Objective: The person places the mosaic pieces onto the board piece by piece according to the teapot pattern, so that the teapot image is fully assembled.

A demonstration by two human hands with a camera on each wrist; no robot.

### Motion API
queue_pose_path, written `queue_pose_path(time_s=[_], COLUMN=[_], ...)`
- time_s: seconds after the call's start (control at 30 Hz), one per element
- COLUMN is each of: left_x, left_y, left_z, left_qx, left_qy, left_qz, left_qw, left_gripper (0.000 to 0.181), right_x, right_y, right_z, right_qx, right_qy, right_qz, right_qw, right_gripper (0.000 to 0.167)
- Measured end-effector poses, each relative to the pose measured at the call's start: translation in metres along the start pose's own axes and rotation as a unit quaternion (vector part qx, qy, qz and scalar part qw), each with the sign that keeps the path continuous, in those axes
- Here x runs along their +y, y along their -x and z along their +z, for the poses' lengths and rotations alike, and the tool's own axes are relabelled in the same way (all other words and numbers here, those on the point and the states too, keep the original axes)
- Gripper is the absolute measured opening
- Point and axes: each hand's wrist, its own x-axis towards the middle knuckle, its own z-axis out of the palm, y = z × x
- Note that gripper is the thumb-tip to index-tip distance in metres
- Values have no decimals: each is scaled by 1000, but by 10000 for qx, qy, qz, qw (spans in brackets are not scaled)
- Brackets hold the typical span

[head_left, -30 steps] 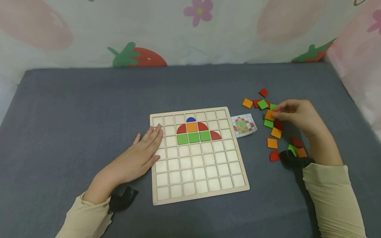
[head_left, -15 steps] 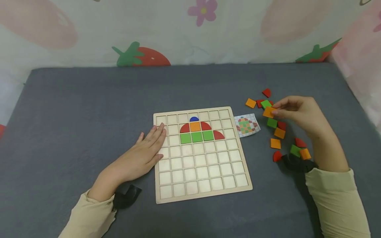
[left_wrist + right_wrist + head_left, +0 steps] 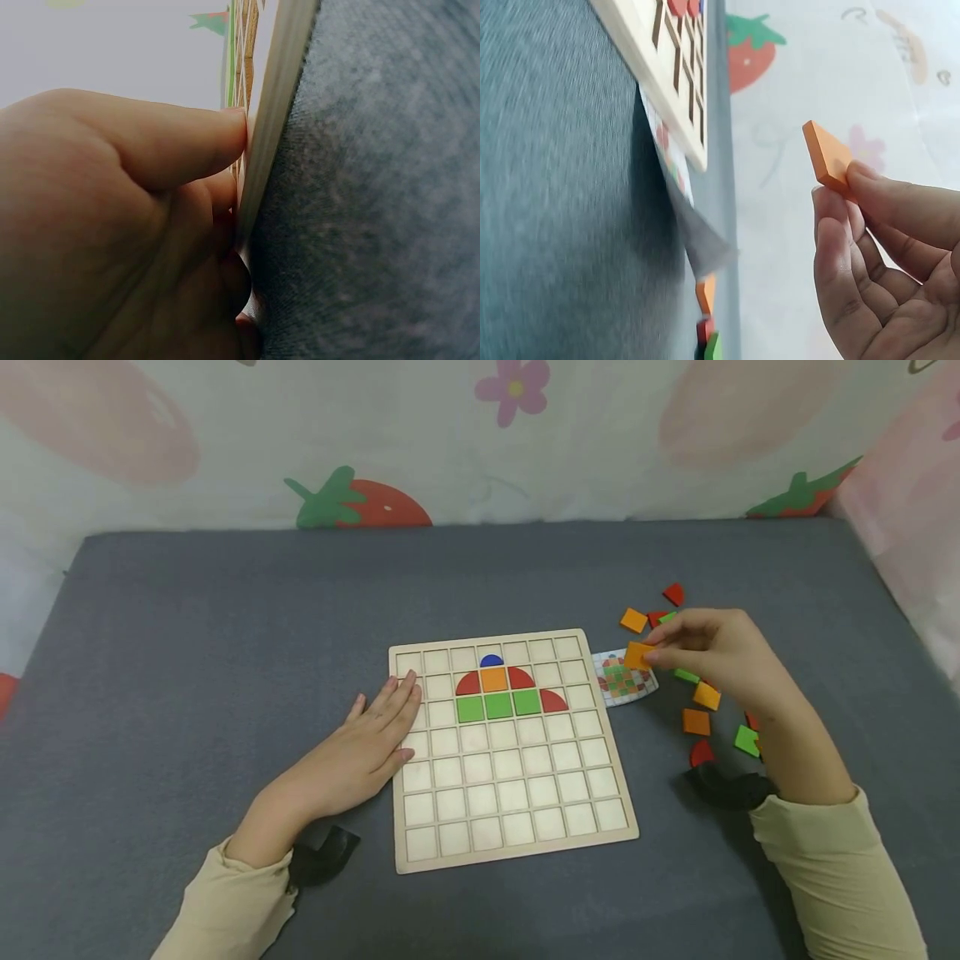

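my right hand (image 3: 708,656) pinches an orange tile (image 3: 637,656) between thumb and fingers, raised clear of the grey cloth (image 3: 225,635); in the head view it hides 1 corner of the printed card (image 3: 621,689). the tile is square, so it has no long axis. from this grip the grid board (image 3: 513,796) lies to my left, its 3 green squares (image 3: 498,705) left and slightly nearer me. my left hand (image 3: 356,756), fingers straight, rests on the board's left edge, well apart from the tile.
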Motion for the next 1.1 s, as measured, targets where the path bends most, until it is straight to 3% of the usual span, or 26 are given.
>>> queue_pose_path(time_s=[0.2,0.33,0.47,0.83,1.1], left_x=[-1,0,-1,-1,-1], left_y=[0,-1,-2,-5,-5], left_z=[1,1,2,2,2], left_qx=[24,25,11,-49,-62], left_qy=[11,0,-35,-8,-30], left_qz=[78,55,36,-7,-16], left_qw=[10000,10000,10000,10000,10000], left_gripper=[62,62,62,63,64], right_x=[-11,-20,-29,-46,-56], right_y=[-1,-4,-8,-16,-18], right_z=[13,25,40,84,106], right_qx=[-213,-592,-978,-1618,-1751], right_qy=[-64,-130,-317,-327,-141], right_qz=[-278,-487,-444,-801,-971], right_qw=[9994,9970,9937,9830,9796], right_gripper=[18,17,15,9,10])
